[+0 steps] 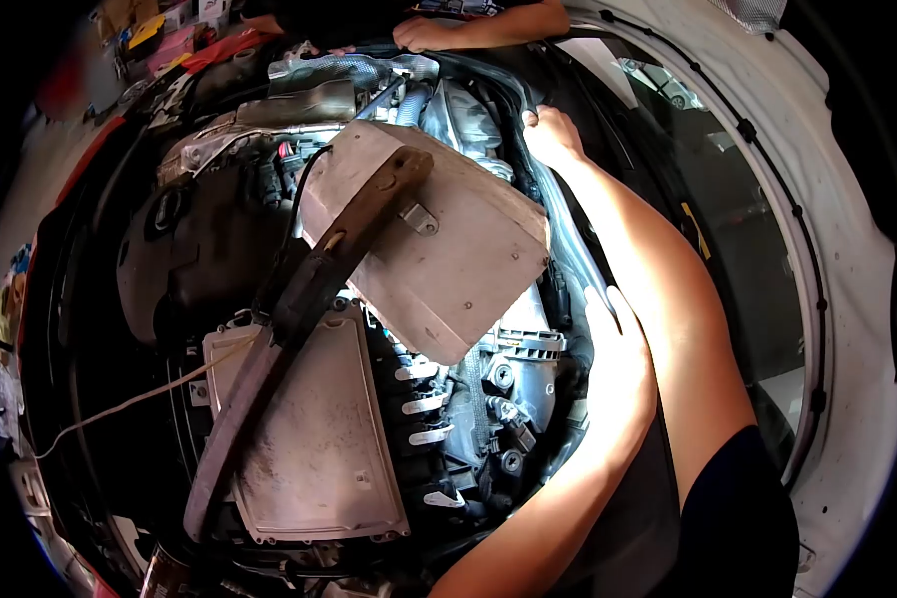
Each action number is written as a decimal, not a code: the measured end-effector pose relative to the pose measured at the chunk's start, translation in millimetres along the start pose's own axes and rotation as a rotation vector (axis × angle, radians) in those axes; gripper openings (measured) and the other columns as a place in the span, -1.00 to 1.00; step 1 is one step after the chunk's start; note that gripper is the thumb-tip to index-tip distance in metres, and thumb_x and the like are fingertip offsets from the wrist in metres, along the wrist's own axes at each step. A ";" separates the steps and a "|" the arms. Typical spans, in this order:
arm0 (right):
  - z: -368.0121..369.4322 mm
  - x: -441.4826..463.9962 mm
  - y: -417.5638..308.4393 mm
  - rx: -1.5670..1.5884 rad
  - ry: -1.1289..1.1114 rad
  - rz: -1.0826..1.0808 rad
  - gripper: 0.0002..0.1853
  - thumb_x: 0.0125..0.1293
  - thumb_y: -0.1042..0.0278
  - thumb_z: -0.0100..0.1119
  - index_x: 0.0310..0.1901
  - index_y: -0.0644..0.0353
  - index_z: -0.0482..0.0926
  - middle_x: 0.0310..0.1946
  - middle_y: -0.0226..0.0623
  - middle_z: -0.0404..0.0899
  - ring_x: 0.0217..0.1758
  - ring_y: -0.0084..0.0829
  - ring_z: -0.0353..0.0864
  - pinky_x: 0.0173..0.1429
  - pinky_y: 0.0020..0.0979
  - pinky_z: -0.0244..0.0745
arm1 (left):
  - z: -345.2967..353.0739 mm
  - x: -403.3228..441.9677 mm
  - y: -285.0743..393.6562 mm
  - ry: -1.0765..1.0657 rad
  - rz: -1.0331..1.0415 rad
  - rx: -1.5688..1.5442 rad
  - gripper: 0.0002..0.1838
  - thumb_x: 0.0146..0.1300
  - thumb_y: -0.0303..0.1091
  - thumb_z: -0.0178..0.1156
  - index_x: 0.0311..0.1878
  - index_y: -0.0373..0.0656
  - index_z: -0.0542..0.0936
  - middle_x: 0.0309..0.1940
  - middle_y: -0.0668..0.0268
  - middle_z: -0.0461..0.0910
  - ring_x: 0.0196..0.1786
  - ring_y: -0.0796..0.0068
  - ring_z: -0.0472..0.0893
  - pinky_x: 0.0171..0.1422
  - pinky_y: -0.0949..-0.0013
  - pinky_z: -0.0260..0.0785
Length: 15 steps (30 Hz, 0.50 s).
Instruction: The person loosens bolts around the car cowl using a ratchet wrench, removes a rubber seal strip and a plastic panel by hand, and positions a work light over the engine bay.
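A long black rubber seal strip runs along the windshield side of an open car engine bay. My right hand is closed around its far part, thumb on top. Nearer to me, my left hand has its fingers wrapped on the same strip; some fingertips are hidden beneath it. The left forearm passes in front of the right arm. Beside the strip lie engine parts, brightly lit, with hoses and connectors.
A box-shaped metal housing on a dark bar stands over the engine. Below it lies a flat metal cover; a thin cord runs left. Another person's hand rests at the far edge. Windshield glass lies right.
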State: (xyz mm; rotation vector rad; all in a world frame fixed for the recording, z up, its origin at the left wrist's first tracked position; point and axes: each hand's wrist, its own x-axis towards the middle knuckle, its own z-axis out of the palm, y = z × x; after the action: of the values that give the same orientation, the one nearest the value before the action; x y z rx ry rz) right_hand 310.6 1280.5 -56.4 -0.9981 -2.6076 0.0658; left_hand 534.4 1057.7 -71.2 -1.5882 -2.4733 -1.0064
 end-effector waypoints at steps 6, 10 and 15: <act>-5.2 11.0 -1.4 -0.117 -0.140 -0.036 -0.56 0.46 0.04 -0.10 0.06 0.19 0.62 0.11 0.07 0.61 0.23 0.06 0.56 0.29 -0.06 0.46 | -25.1 -1.9 -2.6 -0.096 -0.029 0.178 -0.42 0.26 -0.34 0.05 0.29 -0.54 0.45 0.38 -0.23 0.29 0.43 -0.29 0.28 0.59 -0.07 0.00; -11.1 16.0 -8.6 -0.214 -0.224 -0.028 -0.53 0.46 0.04 -0.08 0.14 0.21 0.59 0.15 0.06 0.59 0.28 0.05 0.54 0.33 -0.08 0.44 | -30.2 -2.3 -4.3 -0.130 0.039 0.263 -0.42 0.26 -0.30 0.05 0.28 -0.49 0.49 0.37 -0.22 0.32 0.41 -0.33 0.29 0.58 -0.13 0.00; -11.3 -5.2 -23.4 -0.163 -0.118 0.107 -0.57 0.43 0.08 0.00 0.00 0.27 0.67 0.06 0.09 0.64 0.17 0.06 0.62 0.25 -0.09 0.52 | -11.6 1.2 -4.5 0.161 0.073 0.055 -0.41 0.29 -0.40 -0.01 0.37 -0.50 0.33 0.35 -0.24 0.32 0.41 -0.33 0.29 0.53 -0.17 0.12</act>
State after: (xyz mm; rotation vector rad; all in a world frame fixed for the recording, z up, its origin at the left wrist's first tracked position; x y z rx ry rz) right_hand 303.1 1258.6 -43.5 -1.2243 -2.6996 -0.0644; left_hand 526.6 1051.3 -63.8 -1.5047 -2.3006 -1.0039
